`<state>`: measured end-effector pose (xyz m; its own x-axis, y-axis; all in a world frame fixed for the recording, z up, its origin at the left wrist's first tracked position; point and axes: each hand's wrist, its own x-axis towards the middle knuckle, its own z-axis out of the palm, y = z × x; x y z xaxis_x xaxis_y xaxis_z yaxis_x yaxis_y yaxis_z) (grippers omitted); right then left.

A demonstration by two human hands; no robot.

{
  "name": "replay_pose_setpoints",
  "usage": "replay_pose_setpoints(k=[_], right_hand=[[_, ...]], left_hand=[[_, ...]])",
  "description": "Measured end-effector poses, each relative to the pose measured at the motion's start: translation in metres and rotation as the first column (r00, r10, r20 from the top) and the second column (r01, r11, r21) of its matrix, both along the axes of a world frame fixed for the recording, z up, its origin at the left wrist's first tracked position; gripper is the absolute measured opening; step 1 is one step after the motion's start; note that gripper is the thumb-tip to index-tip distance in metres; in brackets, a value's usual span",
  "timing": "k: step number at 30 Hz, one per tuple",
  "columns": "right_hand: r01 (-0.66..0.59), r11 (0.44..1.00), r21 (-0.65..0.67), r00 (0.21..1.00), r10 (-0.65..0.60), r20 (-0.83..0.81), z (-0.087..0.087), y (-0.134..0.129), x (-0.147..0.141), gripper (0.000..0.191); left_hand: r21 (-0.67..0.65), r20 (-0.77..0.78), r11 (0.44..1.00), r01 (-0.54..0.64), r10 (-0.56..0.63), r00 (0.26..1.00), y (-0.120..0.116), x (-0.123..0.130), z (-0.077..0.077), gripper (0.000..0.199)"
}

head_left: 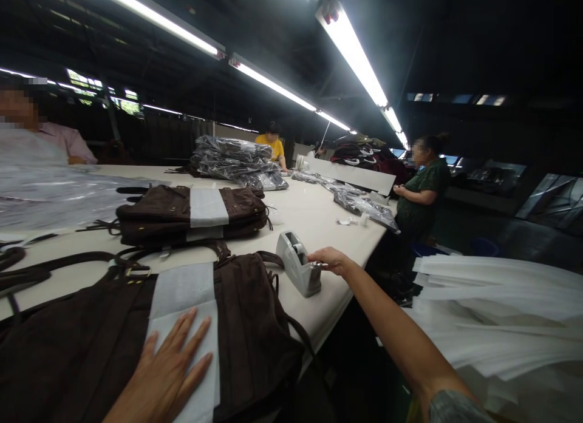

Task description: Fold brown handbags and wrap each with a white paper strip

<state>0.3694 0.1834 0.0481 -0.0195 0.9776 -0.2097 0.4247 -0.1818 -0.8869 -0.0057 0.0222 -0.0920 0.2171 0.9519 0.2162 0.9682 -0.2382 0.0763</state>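
Observation:
My left hand (pixel 175 356) lies flat with spread fingers on a white paper strip (pixel 184 283). The strip runs across a dark brown bag (pixel 248 326) lying on the table in front of me. My right arm reaches forward to a grey tape dispenser (pixel 296 265) just past the bag's right end. There my right hand (pixel 331 260) has its fingers pinched at the dispenser's cutting end, on the end of the tape; the tape itself is barely visible. A second brown bag (pixel 155 213), also wrapped with a white strip, lies behind the first.
Plastic-wrapped bundles (pixel 232 159) are piled farther back on the white table (pixel 314 213), with more wrapped packs (pixel 364 207) toward its right edge. White sheets (pixel 496 307) are stacked at right. Clear plastic (pixel 59 195) covers the left side. Several people stand around the table.

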Motion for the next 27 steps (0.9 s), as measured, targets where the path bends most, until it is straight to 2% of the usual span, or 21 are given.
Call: replay_pose_setpoints(k=[5, 10, 13, 16, 20, 23, 25, 27], right_hand=[[0.028, 0.969, 0.245, 0.999, -0.022, -0.026, 0.005, -0.024, -0.005, 0.025], [0.033, 0.887, 0.46, 0.999, -0.017, -0.038, 0.014, -0.054, -0.001, 0.033], [0.024, 0.888, 0.458, 0.999, -0.005, -0.042, 0.009, -0.067, 0.006, 0.033], [0.063, 0.925, 0.374, 0.998, -0.053, -0.036, -0.008, -0.078, 0.01, 0.033], [0.095, 0.935, 0.342, 0.996, -0.087, -0.036, -0.04, -0.086, 0.007, 0.033], [0.131, 0.909, 0.395, 0.991, -0.114, -0.067, -0.062, -0.087, 0.005, 0.034], [0.164, 0.87, 0.464, 0.98, -0.196, 0.021, -0.076, -0.088, 0.007, 0.035], [0.209, 0.838, 0.504, 0.934, -0.325, 0.152, -0.085, -0.092, 0.012, 0.037]], left_hand=[[0.018, 0.045, 1.0, 0.006, -0.007, 0.999, 0.001, 0.0, -0.004, 0.058], [0.028, 0.061, 0.999, 0.021, -0.023, 0.998, 0.002, -0.001, -0.01, 0.057], [0.045, 0.05, 0.999, 0.019, -0.021, 0.999, 0.002, -0.002, -0.01, 0.057], [0.071, 0.033, 0.997, 0.018, -0.02, 0.999, 0.001, -0.002, -0.009, 0.056], [0.06, 0.028, 0.998, 0.024, -0.026, 0.999, 0.001, -0.002, -0.007, 0.057], [0.032, 0.033, 0.999, 0.018, -0.019, 0.999, 0.001, -0.001, -0.004, 0.057], [0.023, 0.034, 1.0, 0.008, -0.009, 0.999, 0.001, 0.001, 0.001, 0.056], [-0.007, 0.03, 1.0, -0.007, 0.007, 1.0, -0.002, 0.004, 0.009, 0.056]])
